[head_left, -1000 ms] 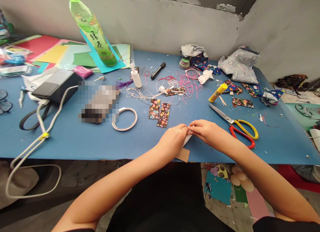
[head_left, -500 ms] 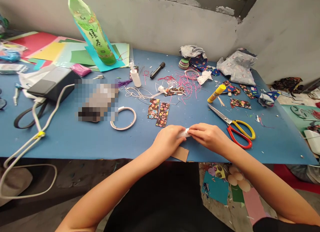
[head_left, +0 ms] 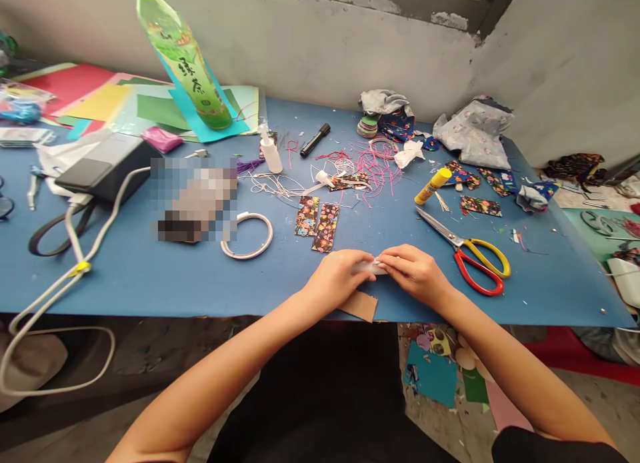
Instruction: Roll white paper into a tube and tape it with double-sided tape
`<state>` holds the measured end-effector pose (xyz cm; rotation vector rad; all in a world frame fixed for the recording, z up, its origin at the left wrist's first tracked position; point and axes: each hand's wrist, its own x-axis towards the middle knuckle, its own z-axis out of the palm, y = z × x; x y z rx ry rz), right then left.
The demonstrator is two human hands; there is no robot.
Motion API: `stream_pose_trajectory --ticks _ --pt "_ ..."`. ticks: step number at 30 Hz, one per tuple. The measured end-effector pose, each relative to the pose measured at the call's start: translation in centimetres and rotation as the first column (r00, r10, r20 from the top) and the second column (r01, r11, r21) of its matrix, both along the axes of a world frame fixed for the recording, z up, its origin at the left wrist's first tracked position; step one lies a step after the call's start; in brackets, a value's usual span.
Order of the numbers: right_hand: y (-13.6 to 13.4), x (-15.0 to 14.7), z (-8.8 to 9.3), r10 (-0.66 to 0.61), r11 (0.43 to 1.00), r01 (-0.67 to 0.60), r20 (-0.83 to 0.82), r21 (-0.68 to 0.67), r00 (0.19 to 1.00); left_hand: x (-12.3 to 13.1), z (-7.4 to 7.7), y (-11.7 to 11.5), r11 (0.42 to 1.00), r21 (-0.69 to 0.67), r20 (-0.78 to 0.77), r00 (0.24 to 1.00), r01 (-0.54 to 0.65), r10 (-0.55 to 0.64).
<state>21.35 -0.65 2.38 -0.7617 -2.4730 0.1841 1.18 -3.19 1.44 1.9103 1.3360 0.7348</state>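
My left hand (head_left: 334, 276) is closed around a small white object (head_left: 366, 268), most of it hidden by the fingers, so its kind is unclear. Fingertips of my right hand (head_left: 416, 274) are pinched together at the right end of that same object. Beneath the left hand, a piece of brown cardboard (head_left: 362, 306) lies at the table's front edge. Two strips of flowered black fabric (head_left: 326, 228) lie just beyond the hands. To the right rest large scissors (head_left: 467, 250) with one red and one yellow handle, blades parted slightly.
A yellow glue stick (head_left: 433, 186) stands behind the scissors. Farther back are tangled pink cords (head_left: 380, 166), a white squeeze bottle (head_left: 271, 154) and a black marker (head_left: 315, 140). Left of the hands lie a white ring (head_left: 247, 255), a power bank (head_left: 103, 163) and a tall green tea bottle (head_left: 195, 70).
Both hands stay together in nearly the same place. The white object has tipped to lie more level, and my right fingers have shifted slightly along its end.
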Motion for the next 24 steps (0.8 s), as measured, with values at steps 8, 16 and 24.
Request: stream_pose_trajectory --ticks 8,16,24 --pt "0.3 -0.3 -0.4 -0.042 0.996 0.042 0.010 -0.079 0.999 -0.1 1.0 0.5 0.999 0.002 0.009 0.999 0.051 -0.051" --pt "0.6 -0.6 -0.6 -0.056 0.995 0.058 0.024 -0.080 0.998 -0.3 1.6 2.4 0.983 0.007 -0.161 0.970 0.185 -0.181" --pt "0.7 -0.1 0.1 -0.073 0.970 0.068 -0.012 -0.235 0.997 0.0 0.9 2.1 0.923 0.204 -0.470 0.860 0.325 -0.199"
